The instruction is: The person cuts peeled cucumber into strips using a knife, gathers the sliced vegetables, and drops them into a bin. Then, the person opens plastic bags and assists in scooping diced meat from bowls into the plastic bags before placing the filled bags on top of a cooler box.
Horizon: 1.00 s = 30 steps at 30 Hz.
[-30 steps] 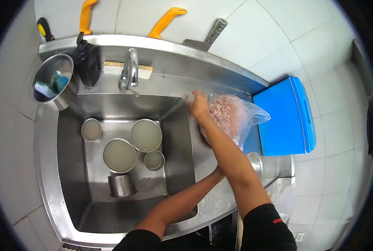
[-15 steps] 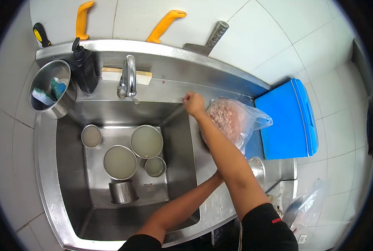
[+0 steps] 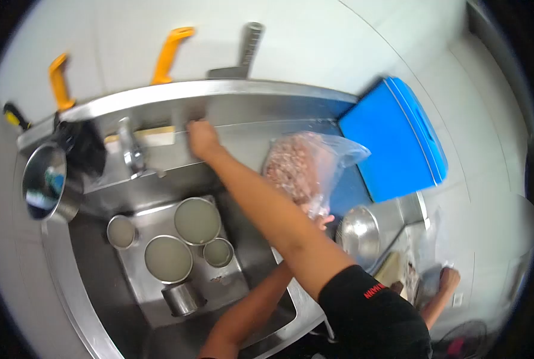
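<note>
My right hand (image 3: 203,139) is closed at the sink's back ledge, right of the faucet (image 3: 130,146); blur hides anything inside its fingers. My left arm passes beneath the right one. My left hand (image 3: 322,221) shows only partly, with its fingers at the lower edge of a clear plastic bag (image 3: 294,167) of pinkish minced meat, closed on it. The bag lies on the steel counter right of the basin.
Several metal containers of cloudy liquid, one a round pot (image 3: 168,258), stand in the basin. A blue box (image 3: 393,140), a metal bowl (image 3: 359,233) and a co-worker's hand (image 3: 449,279) are right. Yellow-handled tools (image 3: 170,55) and a cleaver (image 3: 250,51) line the back.
The view has turned and shifted. My right hand has moved left, away from the bag toward the faucet. My left hand's fingers now show beside the bag, and a co-worker's hand has appeared.
</note>
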Tool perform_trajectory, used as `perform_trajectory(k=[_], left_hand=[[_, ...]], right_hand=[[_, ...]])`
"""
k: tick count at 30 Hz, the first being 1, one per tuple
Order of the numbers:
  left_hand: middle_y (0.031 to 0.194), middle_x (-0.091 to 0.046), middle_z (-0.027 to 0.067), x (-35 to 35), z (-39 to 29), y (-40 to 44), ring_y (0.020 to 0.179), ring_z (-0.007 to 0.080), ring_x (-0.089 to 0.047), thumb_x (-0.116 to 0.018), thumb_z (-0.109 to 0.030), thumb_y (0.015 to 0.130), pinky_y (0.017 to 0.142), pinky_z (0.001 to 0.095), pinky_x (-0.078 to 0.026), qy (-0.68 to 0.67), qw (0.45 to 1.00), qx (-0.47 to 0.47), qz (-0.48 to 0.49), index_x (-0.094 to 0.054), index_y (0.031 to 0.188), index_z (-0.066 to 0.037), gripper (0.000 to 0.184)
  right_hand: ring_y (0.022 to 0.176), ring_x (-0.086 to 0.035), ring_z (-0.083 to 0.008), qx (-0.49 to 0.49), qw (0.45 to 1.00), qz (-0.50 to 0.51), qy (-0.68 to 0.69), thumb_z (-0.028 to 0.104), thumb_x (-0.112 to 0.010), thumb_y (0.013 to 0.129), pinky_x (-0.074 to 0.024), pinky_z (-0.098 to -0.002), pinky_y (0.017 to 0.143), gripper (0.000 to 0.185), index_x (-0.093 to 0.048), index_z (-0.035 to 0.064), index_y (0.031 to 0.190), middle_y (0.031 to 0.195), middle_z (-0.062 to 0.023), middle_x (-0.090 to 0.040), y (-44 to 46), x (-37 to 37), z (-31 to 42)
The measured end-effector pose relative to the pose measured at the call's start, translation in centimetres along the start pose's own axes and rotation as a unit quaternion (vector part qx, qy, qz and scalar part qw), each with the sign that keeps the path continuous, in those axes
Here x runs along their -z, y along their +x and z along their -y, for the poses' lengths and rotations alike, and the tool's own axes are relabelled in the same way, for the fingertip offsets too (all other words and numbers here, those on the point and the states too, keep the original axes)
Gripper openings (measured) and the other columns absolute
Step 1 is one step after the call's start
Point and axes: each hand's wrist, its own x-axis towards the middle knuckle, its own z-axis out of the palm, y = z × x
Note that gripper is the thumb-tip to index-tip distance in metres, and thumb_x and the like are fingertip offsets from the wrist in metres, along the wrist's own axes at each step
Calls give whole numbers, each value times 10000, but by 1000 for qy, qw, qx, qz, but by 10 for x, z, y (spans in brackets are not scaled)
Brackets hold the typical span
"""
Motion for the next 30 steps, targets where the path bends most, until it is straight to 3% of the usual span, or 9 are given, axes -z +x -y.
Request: perform_trajectory(k=[7,11,13,14,15,18,24,26,30], left_hand=[[1488,-319,168,24,27,17,1246,254,-505,-455,-371,979,958,367,-432,-88,973,198,74,-458,1345,-36,496],[1476,-371,171,47,24,4,1216,276,-534,-434,-401,985,949,380,-429,-60,979,101,167,-435,1373,-24,541],[1190,-621,150,51,22,9,1089,228,-590,-503,-315,953,957,395,-395,352,931,-10,92,-489,1277,-19,439],[1164,-627,148,37,-2,18,1056,228,-601,-523,-297,938,941,398,-403,127,984,126,-9,-480,1258,-14,429],[1137,-634,145,25,-29,26,1022,229,-613,-543,-279,923,925,401,-412,-101,953,266,-107,-471,1239,-9,422],[1095,-648,141,27,-37,41,952,222,-636,-546,-259,903,846,355,-439,-86,946,293,-108,-494,1171,-13,368],[1032,-642,128,29,-48,45,827,163,-631,-532,-206,927,707,271,-439,13,949,287,-128,-546,1101,-1,269],[1032,-642,127,22,-46,47,825,160,-632,-531,-193,929,693,266,-447,33,952,285,-104,-561,1062,4,240],[972,-662,128,42,-39,41,793,149,-642,-523,-222,924,666,265,-467,118,966,224,-42,-599,1006,10,257]], right_hand=[[861,-671,-387,-116,981,-51,148,20,-575,777,-550,-450,764,132,-701,-12,753,845,-239,-677,0,9,8],[864,-664,-384,-131,984,-27,118,9,-618,673,-537,-454,755,150,-684,-22,805,853,-262,-659,-43,134,-14],[790,-661,-373,-115,979,-45,161,9,-600,669,-522,-437,697,136,-654,-13,791,796,-254,-642,-105,226,-44],[740,-649,-370,-122,970,-128,166,25,-607,676,-511,-428,668,100,-635,-2,768,759,-239,-633,-143,255,-69],[691,-638,-368,-125,955,-210,170,40,-614,683,-500,-420,639,69,-615,9,745,722,-224,-623,-188,276,-93],[766,-634,-406,-331,900,-225,172,91,-638,713,-501,-477,691,64,-623,34,738,773,-209,-640,-314,328,-137],[856,-657,-378,-435,879,-156,115,61,-582,764,-517,-475,764,121,-696,76,801,845,-224,-671,-445,228,-239],[889,-662,-374,-547,836,-25,44,59,-572,781,-519,-472,803,187,-726,83,884,896,-238,-673,-448,221,-246],[745,-662,-360,-452,869,-170,108,82,-576,809,-516,-450,693,131,-691,48,862,779,-208,-665,-430,233,-246]])
